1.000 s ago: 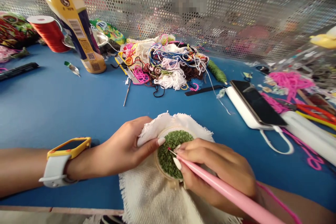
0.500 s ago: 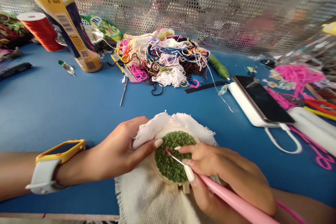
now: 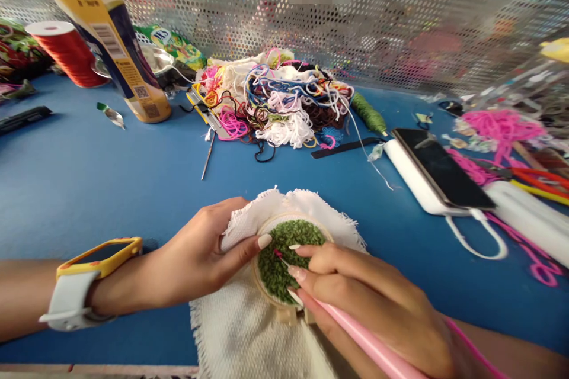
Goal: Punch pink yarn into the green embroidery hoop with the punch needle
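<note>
The left hand [image 3: 195,254] reaches in, gripping hoop [image 3: 260,293] and cloth [image 3: 249,331] near the surface's [image 3: 155,189] front edge, thumb on top, other fingers hidden. The right hand [image 3: 373,302] bends over it, fingers closed around a pink tool [image 3: 355,331], tip at the green loops [image 3: 282,278]. Behind a bottle [image 3: 113,41] sits a bowl [image 3: 167,61], contents unclear.

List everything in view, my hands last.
round hoop: one, beige, front centre
tufted yarn patch: one, green, inside hoop
woven cloth: one, off-white, around hoop
slender tool: one, pink, over patch
tangled yarn heap: one, multicoloured, centre back
tall bottle: one, yellow and blue, left
thread spool: one, red, far left
flat phone: one, black, right
flat tabletop: one, blue, beneath
perforated screen: one, silver, behind
smaller clutter: uncountable, mixed colours, both sides
watch: one, yellow, left wrist
left grip: one, pale thumbnail, hoop edge
right grip: one, pale nails, around tool
</note>
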A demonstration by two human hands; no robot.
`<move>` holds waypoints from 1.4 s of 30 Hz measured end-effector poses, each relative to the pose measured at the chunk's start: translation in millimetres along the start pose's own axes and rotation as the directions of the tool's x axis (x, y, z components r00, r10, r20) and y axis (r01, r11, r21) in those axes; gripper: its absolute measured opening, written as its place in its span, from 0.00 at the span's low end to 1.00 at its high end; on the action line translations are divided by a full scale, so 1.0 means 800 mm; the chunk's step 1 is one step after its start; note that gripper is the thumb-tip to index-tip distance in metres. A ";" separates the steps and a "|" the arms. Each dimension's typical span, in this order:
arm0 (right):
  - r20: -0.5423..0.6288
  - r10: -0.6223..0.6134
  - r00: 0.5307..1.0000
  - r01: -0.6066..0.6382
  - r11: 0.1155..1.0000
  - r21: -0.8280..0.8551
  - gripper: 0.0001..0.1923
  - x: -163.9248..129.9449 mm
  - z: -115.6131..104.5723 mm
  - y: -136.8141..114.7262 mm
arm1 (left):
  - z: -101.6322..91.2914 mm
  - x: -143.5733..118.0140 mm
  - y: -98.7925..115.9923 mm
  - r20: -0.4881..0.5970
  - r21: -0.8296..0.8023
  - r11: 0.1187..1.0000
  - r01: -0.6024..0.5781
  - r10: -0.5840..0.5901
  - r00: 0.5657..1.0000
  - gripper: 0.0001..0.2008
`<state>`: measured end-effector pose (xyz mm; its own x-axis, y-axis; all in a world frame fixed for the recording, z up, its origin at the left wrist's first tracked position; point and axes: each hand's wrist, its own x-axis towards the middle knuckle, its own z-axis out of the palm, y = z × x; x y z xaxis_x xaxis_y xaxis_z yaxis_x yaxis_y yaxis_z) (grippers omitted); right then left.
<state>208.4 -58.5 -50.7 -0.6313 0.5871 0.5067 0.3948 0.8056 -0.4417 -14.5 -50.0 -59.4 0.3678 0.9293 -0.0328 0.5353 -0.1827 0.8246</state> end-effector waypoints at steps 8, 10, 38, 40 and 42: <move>0.001 0.024 1.000 -0.024 0.999 0.023 0.05 0.004 0.003 0.000 | -0.001 0.000 -0.001 0.002 -0.027 1.000 0.000 0.000 1.000 0.11; -0.058 0.010 0.998 -0.011 1.000 -0.010 0.04 0.003 0.009 0.002 | -0.001 0.000 -0.001 -0.008 -0.011 1.000 -0.012 0.012 1.000 0.11; -0.116 -0.053 0.992 0.056 0.998 0.023 0.07 0.002 0.006 0.003 | -0.001 0.002 0.003 0.013 0.005 0.999 -0.041 0.041 0.999 0.12; -0.120 -0.084 0.989 0.077 0.995 -0.061 0.04 -0.003 0.012 -0.001 | -0.001 0.001 0.003 0.014 0.007 0.999 -0.041 0.040 0.999 0.12; -0.135 -0.070 0.988 0.051 0.989 -0.142 0.02 -0.008 0.017 -0.007 | 0.000 0.001 0.002 0.008 0.014 0.999 -0.042 0.042 0.999 0.12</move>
<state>201.0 -67.8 -61.1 -0.5613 0.5344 0.6320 0.4531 0.8374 -0.3057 -13.3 -49.5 -58.0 0.3960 0.9183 -0.0028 0.5298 -0.2259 0.8175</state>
